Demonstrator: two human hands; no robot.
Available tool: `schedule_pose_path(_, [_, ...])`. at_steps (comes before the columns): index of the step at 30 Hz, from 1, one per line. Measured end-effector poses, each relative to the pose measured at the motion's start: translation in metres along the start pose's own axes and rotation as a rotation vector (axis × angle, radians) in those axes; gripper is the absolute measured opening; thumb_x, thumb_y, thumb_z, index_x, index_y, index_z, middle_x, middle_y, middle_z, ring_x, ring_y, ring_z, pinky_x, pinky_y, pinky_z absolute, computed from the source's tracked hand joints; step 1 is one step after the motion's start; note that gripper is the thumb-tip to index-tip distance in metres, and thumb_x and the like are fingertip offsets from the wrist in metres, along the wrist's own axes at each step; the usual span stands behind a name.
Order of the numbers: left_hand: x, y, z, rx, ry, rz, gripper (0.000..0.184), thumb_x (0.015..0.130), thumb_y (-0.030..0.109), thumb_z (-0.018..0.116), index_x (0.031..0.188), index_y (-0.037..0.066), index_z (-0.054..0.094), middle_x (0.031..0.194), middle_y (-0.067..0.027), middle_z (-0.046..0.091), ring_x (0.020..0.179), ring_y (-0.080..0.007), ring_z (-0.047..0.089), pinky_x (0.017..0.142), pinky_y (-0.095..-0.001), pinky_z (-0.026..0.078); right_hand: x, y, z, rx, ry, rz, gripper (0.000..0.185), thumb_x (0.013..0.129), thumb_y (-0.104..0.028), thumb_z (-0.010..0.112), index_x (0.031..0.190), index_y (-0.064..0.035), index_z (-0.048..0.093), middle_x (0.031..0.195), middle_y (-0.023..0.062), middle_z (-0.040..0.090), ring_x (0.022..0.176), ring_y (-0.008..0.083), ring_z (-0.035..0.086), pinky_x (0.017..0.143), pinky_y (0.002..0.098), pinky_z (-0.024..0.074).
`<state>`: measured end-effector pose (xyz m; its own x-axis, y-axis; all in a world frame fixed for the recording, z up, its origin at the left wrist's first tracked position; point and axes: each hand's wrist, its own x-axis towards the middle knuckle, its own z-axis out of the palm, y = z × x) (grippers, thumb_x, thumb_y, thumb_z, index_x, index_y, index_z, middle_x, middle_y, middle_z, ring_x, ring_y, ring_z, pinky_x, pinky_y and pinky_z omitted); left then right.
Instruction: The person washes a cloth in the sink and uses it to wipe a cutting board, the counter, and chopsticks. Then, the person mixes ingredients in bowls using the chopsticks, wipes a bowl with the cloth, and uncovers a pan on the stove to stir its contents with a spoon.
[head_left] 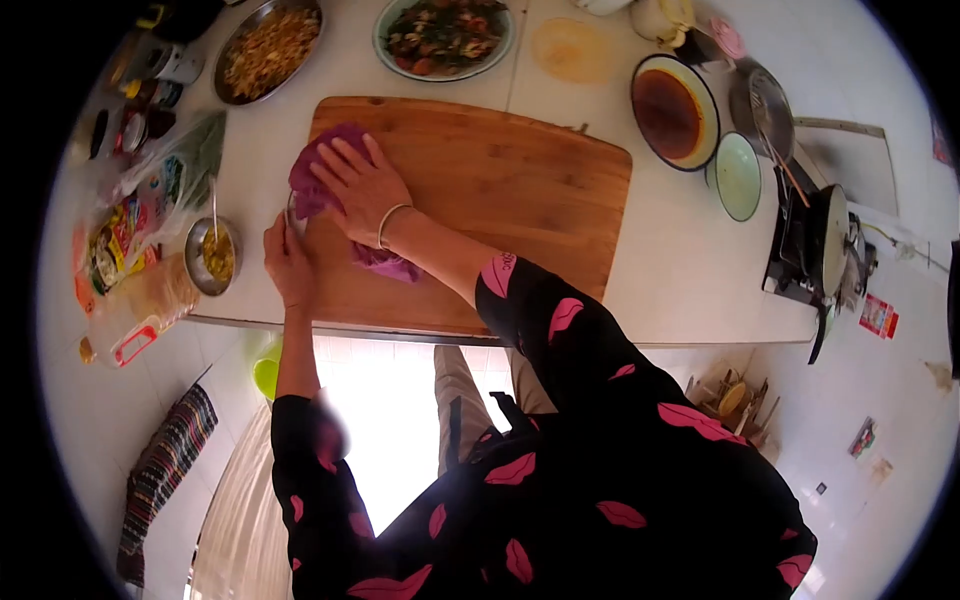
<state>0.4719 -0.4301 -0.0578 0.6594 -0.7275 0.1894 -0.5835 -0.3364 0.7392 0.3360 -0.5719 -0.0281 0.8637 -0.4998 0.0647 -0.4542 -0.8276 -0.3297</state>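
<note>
A wooden cutting board [500, 200] lies on the counter in front of me. On its left part my right hand [365, 185] presses down on a bunched purple cloth [325, 180] and holds it against the wood, fingers somewhat spread. Part of the cloth is hidden under the palm, and a loose end hangs out below the wrist. My left hand [288, 265] is closed at the board's left edge, by a thin metal ring handle [292, 212]. Its fingertips are partly hidden there.
Behind the board stand a metal dish of food [270, 55] and a plate of greens [445, 40]. A small bowl with a spoon [210, 255] and a plastic bottle [140, 310] are at left. To the right are a bowl of dark sauce [668, 115], a green bowl [738, 177] and a stove [800, 235].
</note>
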Motion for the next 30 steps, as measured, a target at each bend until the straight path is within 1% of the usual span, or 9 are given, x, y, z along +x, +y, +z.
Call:
schedule_pose_path(2, [0.0,0.0,0.0,0.036,0.005,0.014,0.025,0.089,0.003,0.048,0.113,0.0,0.057,0.091,-0.0107,0.056,0.08,-0.0211,0.055,0.071,-0.0285,0.044,-0.01,0.022,-0.002,-0.041,0.054,0.129,0.056,0.092,-0.039,0.034,0.14,-0.0103,0.028,0.148,0.0095,0.019,0.137,0.0232,0.015,0.111,0.0445,0.0063])
schedule_pose_path(8, [0.0,0.001,0.0,0.05,0.003,0.021,0.026,0.089,0.005,0.049,0.113,-0.001,0.057,0.087,-0.0093,0.055,0.075,-0.0197,0.052,0.068,-0.0287,0.043,-0.127,0.122,-0.066,-0.115,0.072,0.462,0.056,0.087,-0.025,0.043,0.136,-0.0012,0.03,0.144,0.0155,0.025,0.134,0.0289,0.02,0.11,0.0434,0.0143])
schedule_pose_path(10, [0.0,-0.005,0.002,0.019,0.035,0.073,0.026,0.089,0.005,0.049,0.114,-0.001,0.056,0.086,-0.009,0.055,0.073,-0.0193,0.051,0.067,-0.0284,0.043,-0.171,0.156,-0.06,-0.119,0.191,0.535,0.056,0.088,-0.024,0.043,0.137,-0.0003,0.028,0.145,0.0169,0.023,0.135,0.0303,0.018,0.11,0.0424,0.0126])
schedule_pose_path(12, [0.0,-0.006,0.001,0.016,0.016,0.046,0.026,0.09,0.005,0.048,0.113,-0.001,0.056,0.086,-0.0095,0.055,0.073,-0.0203,0.052,0.067,-0.0291,0.043,-0.205,0.164,-0.072,-0.153,0.171,0.69,0.057,0.09,-0.026,0.041,0.138,0.0009,0.025,0.145,0.0178,0.021,0.136,0.0306,0.015,0.111,0.0418,0.0105])
schedule_pose_path(15, [-0.002,-0.004,0.005,0.013,0.017,0.043,0.025,0.089,0.005,0.047,0.112,0.0,0.057,0.088,-0.0109,0.055,0.076,-0.0236,0.053,0.068,-0.0316,0.044,-0.236,0.157,-0.072,-0.191,0.175,0.726,0.059,0.09,-0.028,0.041,0.139,-0.0004,0.022,0.147,0.0167,0.016,0.136,0.0329,0.014,0.11,0.045,0.0116])
schedule_pose_path(19, [-0.001,-0.01,0.003,0.015,0.019,0.014,0.024,0.088,0.004,0.047,0.11,0.0,0.057,0.09,-0.0134,0.056,0.085,-0.0291,0.053,0.073,-0.0354,0.044,-0.206,0.109,-0.064,-0.279,-0.03,0.596,0.062,0.091,-0.034,0.041,0.14,-0.0018,0.022,0.149,0.0142,0.012,0.138,0.0283,0.009,0.111,0.0439,0.0073])
schedule_pose_path(22, [-0.001,-0.011,0.002,0.011,0.037,0.073,0.023,0.091,0.005,0.046,0.111,-0.001,0.056,0.088,-0.01,0.054,0.079,-0.021,0.052,0.071,-0.0281,0.043,-0.125,0.087,-0.05,-0.218,-0.063,0.428,0.063,0.091,-0.039,0.039,0.14,-0.003,0.023,0.15,0.0117,0.011,0.138,0.0271,0.008,0.111,0.0438,0.0061])
schedule_pose_path(26, [-0.001,0.0,0.0,-0.015,0.037,-0.014,0.024,0.088,0.004,0.047,0.109,0.0,0.057,0.091,-0.0137,0.056,0.086,-0.0298,0.053,0.076,-0.0356,0.044,-0.02,0.065,-0.013,-0.184,0.0,0.146,0.064,0.091,-0.047,0.029,0.141,-0.0071,0.025,0.15,0.0078,0.013,0.138,0.0238,0.007,0.111,0.0436,0.0024])
schedule_pose_path(30, [0.0,-0.002,0.001,-0.036,0.056,-0.017,0.024,0.088,0.004,0.048,0.109,0.0,0.058,0.092,-0.0141,0.056,0.085,-0.0298,0.054,0.076,-0.0354,0.045,0.055,0.028,0.008,-0.226,-0.015,0.008,0.06,0.092,-0.044,0.029,0.141,-0.0097,0.026,0.15,0.0059,0.014,0.139,0.0219,0.007,0.111,0.0438,0.0019])
